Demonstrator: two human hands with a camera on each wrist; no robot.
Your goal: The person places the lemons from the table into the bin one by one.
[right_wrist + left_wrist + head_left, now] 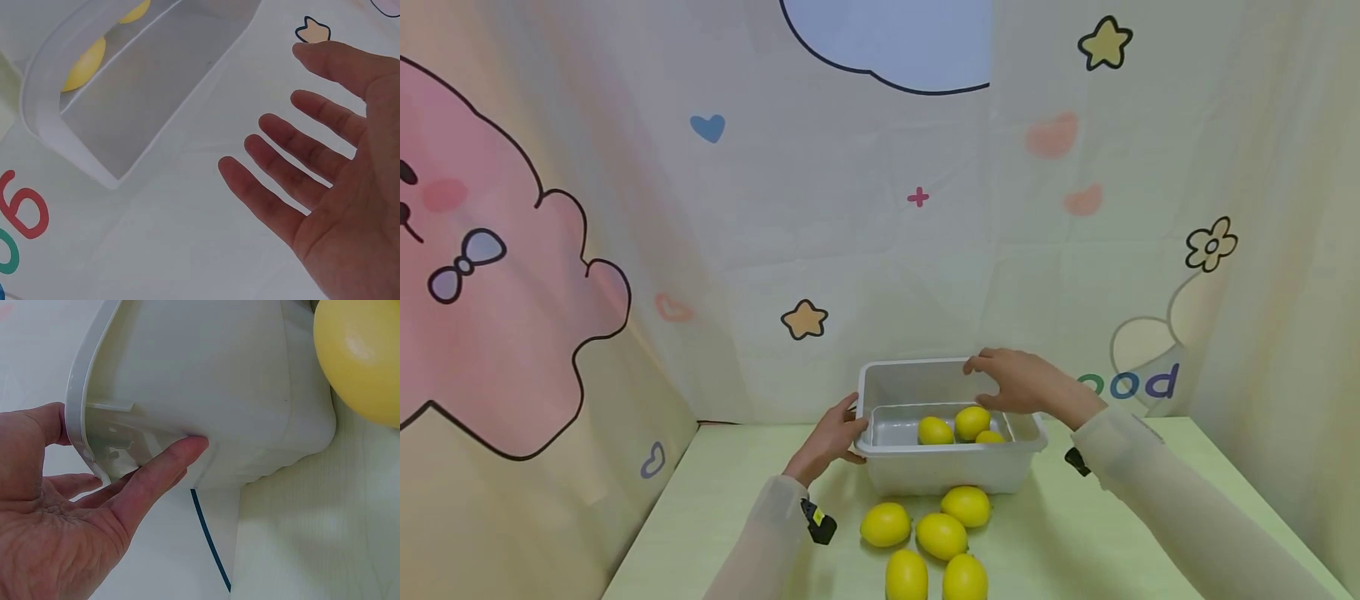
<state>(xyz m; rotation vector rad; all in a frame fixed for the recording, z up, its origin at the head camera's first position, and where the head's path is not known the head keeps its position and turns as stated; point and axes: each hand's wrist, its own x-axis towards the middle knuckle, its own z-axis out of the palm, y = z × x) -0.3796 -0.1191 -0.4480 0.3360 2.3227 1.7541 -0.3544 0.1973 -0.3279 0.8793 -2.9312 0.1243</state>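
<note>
– Near the table's (715, 479) back edge, the white bin (917, 473) stands with its long wall towards us, and 3 lemons (973, 423) lie inside, right of its middle, partly tucked behind the front rim!

– And the hands?

– Left hand (831, 437) has the bin's left rim, thumb on 1 side, fingers on the other, a proper hold! Right hand (1018, 383) hovers at the back right corner, fingers loosely spread, nothing in them; the wrist view shows a clear gap to the bin.

– What's outside?

– There are 5 more lemons (942, 536) on the table, just before the bin's front wall, the 2 nearest cut off at the bottom of the view.

– Which step, would you say?

– I'd call it handling lemons at the bin, left steadying, right between grasps. Going in or coming out? Can't tell!

– And the next move?

– It calls for right fingers clear of the rim, then a gentle grip round 1 lemon.
</note>
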